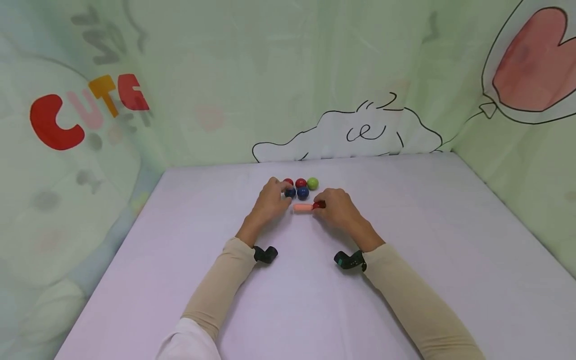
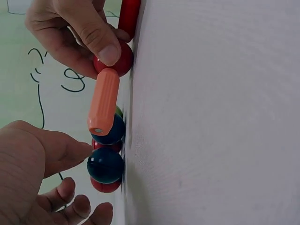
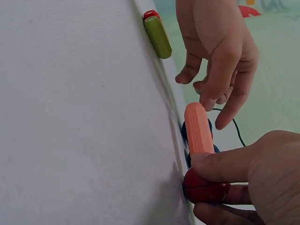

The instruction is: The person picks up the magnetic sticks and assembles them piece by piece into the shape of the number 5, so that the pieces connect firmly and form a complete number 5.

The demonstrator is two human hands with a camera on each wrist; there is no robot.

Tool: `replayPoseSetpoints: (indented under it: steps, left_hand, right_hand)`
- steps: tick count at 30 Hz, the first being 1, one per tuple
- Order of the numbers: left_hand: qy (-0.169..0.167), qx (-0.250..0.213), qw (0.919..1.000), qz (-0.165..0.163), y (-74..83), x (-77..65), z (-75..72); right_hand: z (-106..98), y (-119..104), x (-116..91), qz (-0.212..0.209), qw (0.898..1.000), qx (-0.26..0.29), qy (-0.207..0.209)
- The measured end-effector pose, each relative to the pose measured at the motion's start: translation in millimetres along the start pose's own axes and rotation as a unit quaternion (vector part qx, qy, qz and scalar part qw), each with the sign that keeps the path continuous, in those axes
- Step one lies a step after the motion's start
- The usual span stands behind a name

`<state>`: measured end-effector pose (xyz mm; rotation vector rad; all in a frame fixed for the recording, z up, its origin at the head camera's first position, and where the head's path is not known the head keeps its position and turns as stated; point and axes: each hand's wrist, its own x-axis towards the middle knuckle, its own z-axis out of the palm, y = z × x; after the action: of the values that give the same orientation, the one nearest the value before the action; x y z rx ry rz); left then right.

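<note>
My right hand (image 1: 337,207) pinches a glossy red ball (image 2: 121,58) between thumb and fingers. An orange ribbed rod (image 1: 302,207) points left from it, its end meeting the ball under the thumb (image 3: 225,165). Past that hand, in the left wrist view, lies a red rod (image 2: 129,18). The left hand (image 1: 270,200) has its fingers loosely spread beside a dark blue ball (image 2: 106,165), with a fingertip close to it. Bunched just behind the orange rod are another blue ball (image 1: 303,193), two red balls (image 1: 300,183) and a green one (image 1: 312,183).
A green rod (image 3: 159,40) with a red piece behind it lies on the table, seen in the right wrist view. The pale table (image 1: 297,300) reaches back to a printed curtain (image 1: 225,90). Black wrist cameras (image 1: 265,254) stick out from both sleeves.
</note>
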<state>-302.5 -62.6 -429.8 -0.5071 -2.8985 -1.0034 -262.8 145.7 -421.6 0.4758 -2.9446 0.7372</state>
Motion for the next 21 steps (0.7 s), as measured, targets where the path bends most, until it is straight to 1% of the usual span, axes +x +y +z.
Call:
replayPoseSetpoints:
  steps: [5,8,10,14,21]
  left_hand:
    - [-0.021,0.045,0.9987,-0.013,-1.0,-0.5,2.0]
    - [-0.026,0.059,0.9978,-0.015,-2.5,-0.1,3.4]
    - [-0.024,0.059,0.9978,-0.016,-4.0,0.4,4.2]
    - [-0.017,0.041,0.9988,-0.02,-5.2,0.4,3.6]
    - [-0.007,0.026,0.9993,-0.028,-3.9,-1.2,-1.6]
  right_hand:
    - [0.4,-0.6,-0.2,0.003,1.0,0.001,-0.002]
    - [-0.2,-1.1,-1.0,0.001,1.0,0.0,-0.003]
    - [-0.6,-1.0,-1.8,0.001,1.0,-0.002,-0.004]
    - [-0.5,-0.3,-2.5,0.001,1.0,-0.001,-0.004]
    - [-0.2,-1.4,-1.5,0.008,1.0,0.001,-0.007]
